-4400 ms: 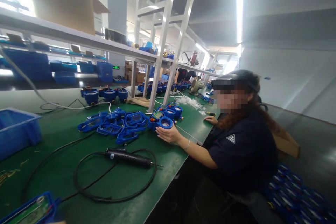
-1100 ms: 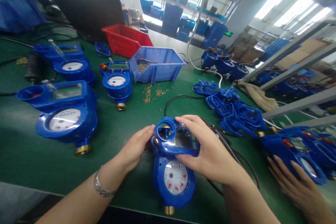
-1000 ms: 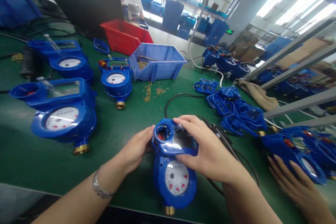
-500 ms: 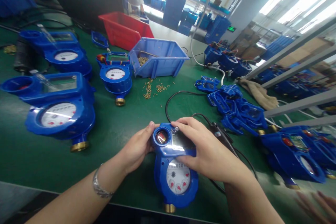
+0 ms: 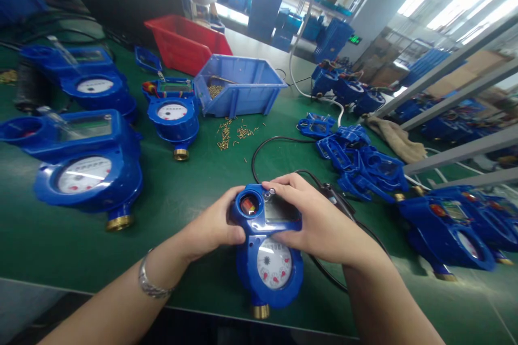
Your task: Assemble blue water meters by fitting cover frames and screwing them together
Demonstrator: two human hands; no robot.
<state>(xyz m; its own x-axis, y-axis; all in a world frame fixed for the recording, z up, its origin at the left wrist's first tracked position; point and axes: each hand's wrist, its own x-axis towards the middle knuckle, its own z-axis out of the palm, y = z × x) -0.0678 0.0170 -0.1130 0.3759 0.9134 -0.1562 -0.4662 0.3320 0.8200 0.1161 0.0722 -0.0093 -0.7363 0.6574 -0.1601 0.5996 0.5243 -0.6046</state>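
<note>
A blue water meter (image 5: 270, 259) with a white dial and a brass end lies before me near the table's front edge. Its upper part has a round opening with coloured parts inside and a dark display window. My left hand (image 5: 216, 226) grips its left side, thumb on the front and fingers hidden behind. Across the display cover lies my right hand (image 5: 318, 221), its fingers on the top edge and its thumb just above the dial. A black cylindrical tool (image 5: 338, 199) with a cable rests behind my right hand.
Blue meters (image 5: 89, 172) stand on the left, and one uncovered meter (image 5: 172, 113) shows wires. Behind are a blue bin (image 5: 246, 91) of screws and a red bin (image 5: 188, 46). Loose screws (image 5: 226, 135) lie on the green table. Blue covers (image 5: 356, 156) and more meters (image 5: 449, 232) sit right.
My left thumb has moved down from the meter's top corner to its left side. My right hand stays on the cover. A blurred hand at the lower right has left the view.
</note>
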